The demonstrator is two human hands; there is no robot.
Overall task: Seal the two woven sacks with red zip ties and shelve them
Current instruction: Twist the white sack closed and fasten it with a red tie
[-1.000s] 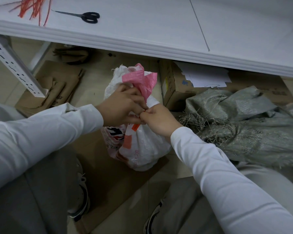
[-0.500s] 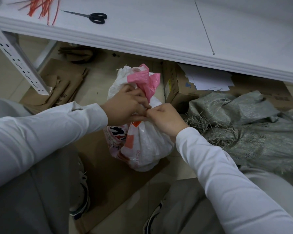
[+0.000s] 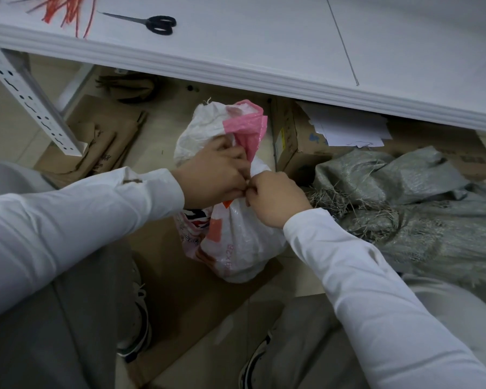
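Note:
A white woven sack (image 3: 236,242) with pink and orange print stands on the floor between my knees, its mouth bunched up into a pink-and-white tuft. My left hand (image 3: 213,175) is closed around the sack's gathered neck. My right hand (image 3: 275,200) pinches at the same neck, fingertips touching the left hand's; whatever they pinch is hidden. A grey woven sack (image 3: 421,209) lies slumped and open on the floor to the right, with frayed threads. Loose red zip ties (image 3: 68,9) lie on the white shelf board (image 3: 264,51) at the top left.
Black scissors (image 3: 152,22) lie on the shelf board near the zip ties. A perforated white upright (image 3: 31,108) stands at the left. Under the board are a cardboard box (image 3: 295,141) with papers and flattened cardboard (image 3: 101,144) on the floor.
Both hands have stayed together at the white sack's neck with only small finger movements. The view has shifted slightly.

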